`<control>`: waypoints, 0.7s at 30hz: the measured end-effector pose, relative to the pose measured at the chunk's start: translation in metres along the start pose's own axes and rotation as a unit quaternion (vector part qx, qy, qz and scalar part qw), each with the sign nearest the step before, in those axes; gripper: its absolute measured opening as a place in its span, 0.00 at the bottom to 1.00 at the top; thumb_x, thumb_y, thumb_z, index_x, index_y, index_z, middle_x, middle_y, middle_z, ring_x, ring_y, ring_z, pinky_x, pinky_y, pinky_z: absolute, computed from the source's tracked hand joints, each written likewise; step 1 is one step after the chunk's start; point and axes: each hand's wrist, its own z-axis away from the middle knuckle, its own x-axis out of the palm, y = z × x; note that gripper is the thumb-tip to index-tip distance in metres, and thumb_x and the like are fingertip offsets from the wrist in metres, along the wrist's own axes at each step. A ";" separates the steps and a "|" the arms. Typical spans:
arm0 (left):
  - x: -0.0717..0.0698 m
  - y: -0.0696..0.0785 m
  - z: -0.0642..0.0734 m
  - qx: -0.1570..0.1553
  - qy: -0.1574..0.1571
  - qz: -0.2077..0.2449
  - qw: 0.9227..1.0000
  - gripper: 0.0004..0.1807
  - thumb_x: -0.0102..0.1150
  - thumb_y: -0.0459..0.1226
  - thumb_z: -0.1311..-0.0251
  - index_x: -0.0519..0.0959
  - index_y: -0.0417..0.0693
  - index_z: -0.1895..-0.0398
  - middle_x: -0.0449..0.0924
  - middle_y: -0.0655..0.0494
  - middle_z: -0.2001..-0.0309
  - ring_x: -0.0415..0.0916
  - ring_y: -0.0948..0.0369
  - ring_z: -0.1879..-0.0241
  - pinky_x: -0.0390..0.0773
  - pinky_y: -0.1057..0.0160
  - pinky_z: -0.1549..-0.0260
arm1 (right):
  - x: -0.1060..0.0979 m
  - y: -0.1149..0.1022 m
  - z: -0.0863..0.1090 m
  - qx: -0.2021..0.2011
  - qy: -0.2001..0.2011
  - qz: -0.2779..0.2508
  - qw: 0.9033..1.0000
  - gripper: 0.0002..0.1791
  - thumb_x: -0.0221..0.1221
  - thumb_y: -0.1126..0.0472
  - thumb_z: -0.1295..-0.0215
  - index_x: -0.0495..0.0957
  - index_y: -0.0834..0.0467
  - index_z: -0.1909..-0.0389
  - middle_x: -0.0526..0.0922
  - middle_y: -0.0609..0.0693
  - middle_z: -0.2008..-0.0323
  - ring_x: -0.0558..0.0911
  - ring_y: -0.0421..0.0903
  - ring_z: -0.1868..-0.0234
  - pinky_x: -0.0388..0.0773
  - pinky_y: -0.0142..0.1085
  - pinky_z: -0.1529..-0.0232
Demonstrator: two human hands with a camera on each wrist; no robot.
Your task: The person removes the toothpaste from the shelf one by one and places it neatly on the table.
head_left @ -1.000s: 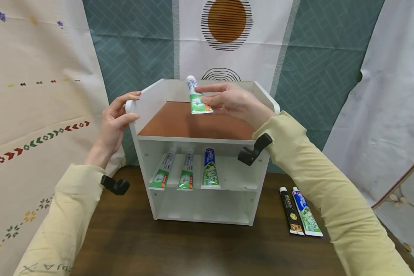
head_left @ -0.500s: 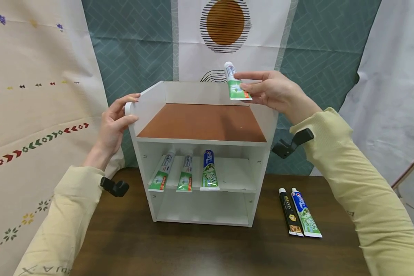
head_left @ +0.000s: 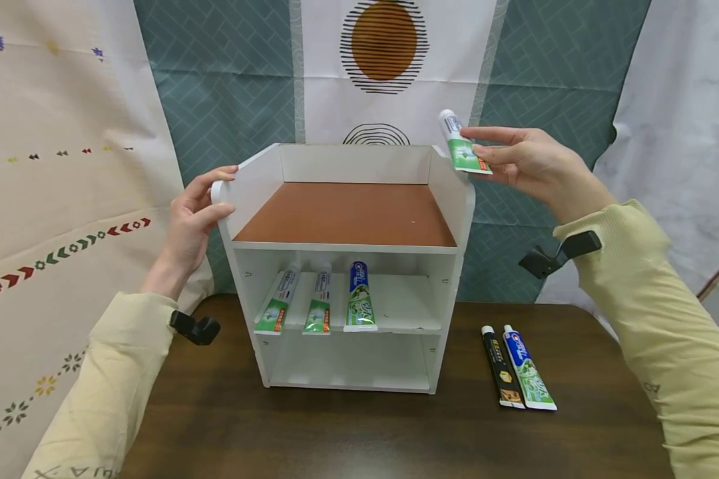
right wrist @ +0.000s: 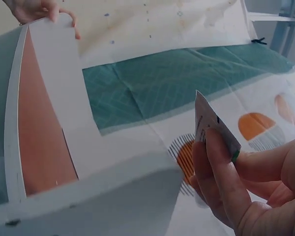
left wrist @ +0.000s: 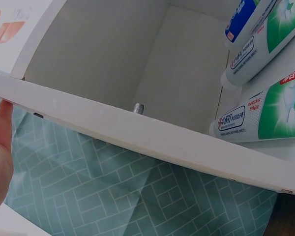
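Note:
My right hand pinches a white-and-green toothpaste tube between thumb and fingers, cap up and leaning left. It is near the upper right corner of a small white shelf unit. The tube's crimped end shows in the right wrist view. My left hand grips the rounded front edge of the unit's left side panel, thumb in front and fingers over it. On the middle shelf lie two white-and-green toothpaste tubes and a blue-and-green toothpaste tube, caps toward the back.
On the brown table, right of the unit, a black toothpaste tube lies beside another blue-and-green tube. The unit's brown top board has white walls at sides and back. Patterned cloths hang behind.
My right hand has carried the white-and-green tube rightward and slightly up, from above the brown top board to the unit's right side. My left hand keeps its grip on the left panel.

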 end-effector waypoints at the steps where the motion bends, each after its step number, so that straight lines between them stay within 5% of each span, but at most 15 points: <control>1: 0.000 0.000 0.000 -0.001 0.000 -0.001 1.000 0.17 0.51 0.23 0.45 0.77 0.43 0.52 0.65 0.47 0.42 0.62 0.50 0.47 0.71 0.64 0.60 | -0.005 0.001 0.002 0.002 0.002 -0.003 1.000 0.18 0.56 0.75 0.44 0.79 0.59 0.53 0.57 0.53 0.44 0.76 0.47 0.62 0.75 0.31 0.65; 10: 0.002 -0.001 0.000 0.001 0.001 -0.005 1.000 0.17 0.51 0.23 0.45 0.77 0.43 0.52 0.66 0.47 0.41 0.62 0.50 0.47 0.71 0.64 0.59 | -0.044 0.015 0.017 -0.005 0.028 0.021 0.999 0.16 0.56 0.72 0.43 0.81 0.55 0.56 0.60 0.55 0.47 0.77 0.46 0.64 0.75 0.30 0.65; 21: 0.001 0.002 0.001 -0.006 0.002 -0.010 1.000 0.17 0.51 0.24 0.44 0.77 0.44 0.51 0.65 0.48 0.41 0.62 0.50 0.47 0.71 0.64 0.59 | -0.086 0.056 0.029 0.014 0.037 0.020 0.999 0.16 0.53 0.72 0.40 0.82 0.52 0.57 0.69 0.54 0.54 0.79 0.47 0.66 0.75 0.31 0.64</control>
